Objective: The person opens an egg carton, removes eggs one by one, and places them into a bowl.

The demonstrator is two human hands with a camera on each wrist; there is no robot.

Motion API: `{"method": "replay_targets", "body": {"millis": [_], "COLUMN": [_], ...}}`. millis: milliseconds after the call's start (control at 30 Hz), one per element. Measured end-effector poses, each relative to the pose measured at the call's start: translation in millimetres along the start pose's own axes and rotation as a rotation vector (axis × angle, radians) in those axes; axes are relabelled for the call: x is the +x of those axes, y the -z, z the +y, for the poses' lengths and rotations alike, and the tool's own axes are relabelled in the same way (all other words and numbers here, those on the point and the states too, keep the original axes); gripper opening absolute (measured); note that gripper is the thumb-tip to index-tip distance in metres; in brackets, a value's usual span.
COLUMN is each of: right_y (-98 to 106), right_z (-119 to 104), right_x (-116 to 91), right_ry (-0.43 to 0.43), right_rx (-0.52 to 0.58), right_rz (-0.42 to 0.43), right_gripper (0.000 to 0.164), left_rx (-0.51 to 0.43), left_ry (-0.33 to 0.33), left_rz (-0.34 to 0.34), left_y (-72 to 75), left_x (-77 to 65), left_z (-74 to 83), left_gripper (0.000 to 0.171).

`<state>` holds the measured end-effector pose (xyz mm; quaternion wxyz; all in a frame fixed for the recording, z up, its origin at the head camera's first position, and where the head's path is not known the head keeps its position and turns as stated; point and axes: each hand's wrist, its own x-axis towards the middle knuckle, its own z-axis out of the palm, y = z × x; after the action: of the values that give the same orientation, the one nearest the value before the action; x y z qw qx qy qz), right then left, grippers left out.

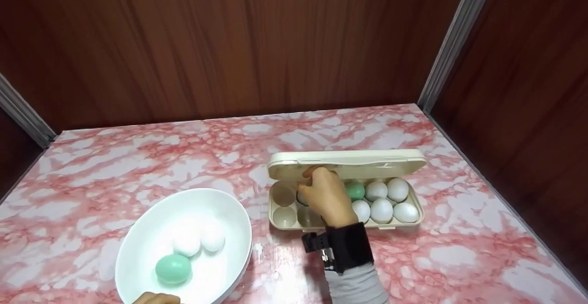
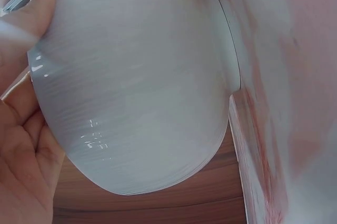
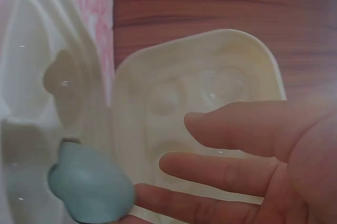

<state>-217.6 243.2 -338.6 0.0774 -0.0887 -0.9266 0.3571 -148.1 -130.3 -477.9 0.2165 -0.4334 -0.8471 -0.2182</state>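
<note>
The left hand (image 2: 26, 148) is pinching a white bowl (image 1: 213, 276) at the bench (image 1: 464, 244); the right hand (image 1: 327, 198) is holding its fingers spread inside the open egg carton (image 1: 347, 157), touching an egg (image 3: 97, 184).

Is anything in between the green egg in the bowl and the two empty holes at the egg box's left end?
Yes, the bowl's raised right side stands between the green egg and those empty holes. Past it lies only tabletop before the box. The right hand is beside the holes.
</note>
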Motion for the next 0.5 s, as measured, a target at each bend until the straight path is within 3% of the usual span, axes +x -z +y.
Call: {"method": "replay_targets", "body": {"millis": [133,367,500], "right_y": [-3.9,-9.0,-12.7], "right_z": [4.6,11.9,15.7], "right_x": [0.6,1.1,0.8], "right_ry": [-0.001,0.059,0.092], "right_rx": [-0.014,-0.066,-0.069], "right_rz": [-0.002,0.034,0.072], "right_gripper": [0.036,0.019,0.016], "left_rx": [0.016,-0.089,-0.062], "left_ry": [-0.032,-0.045,-0.048], "left_rz": [0.019,0.071,0.021], "left_y": [-0.8,1.9,1.8], "left_x": [-1.0,3.4,-1.3], "left_z": [-1.6,0.8,-3.0], "left_gripper": [0.023,0.029,0.028]}}
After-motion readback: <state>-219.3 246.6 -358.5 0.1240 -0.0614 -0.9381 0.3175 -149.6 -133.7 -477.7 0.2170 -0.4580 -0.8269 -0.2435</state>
